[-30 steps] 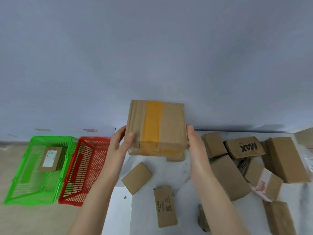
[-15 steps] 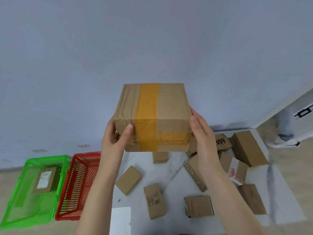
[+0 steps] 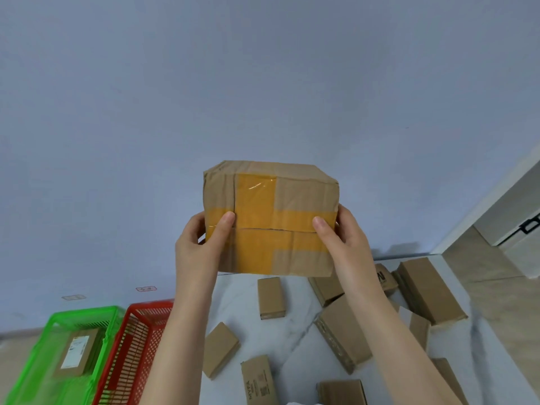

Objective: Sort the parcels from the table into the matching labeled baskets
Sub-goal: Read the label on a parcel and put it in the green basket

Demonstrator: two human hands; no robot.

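Note:
A large cardboard parcel point(image 3: 271, 217) crossed with yellow tape is held up in the air above the table, its taped seam facing me. My left hand point(image 3: 201, 244) grips its left side, thumb on the front face. My right hand point(image 3: 342, 244) grips its right side the same way. Down at the left stand a green basket point(image 3: 55, 331) with one labelled parcel point(image 3: 77, 350) inside and a red basket point(image 3: 131, 346) beside it. Small labels point(image 3: 146, 288) are stuck on the wall behind the baskets; their text is unreadable.
Several cardboard parcels lie scattered on the white marble table point(image 3: 295, 340), among them a small box point(image 3: 271, 297), a tilted box point(image 3: 220, 349) and a long box point(image 3: 429, 289) at the right. A doorway and tiled floor point(image 3: 482, 258) show at the far right.
Both hands have lifted the parcel higher and tipped it, so its taped seam side now faces me. My view has also shifted, showing more of the table.

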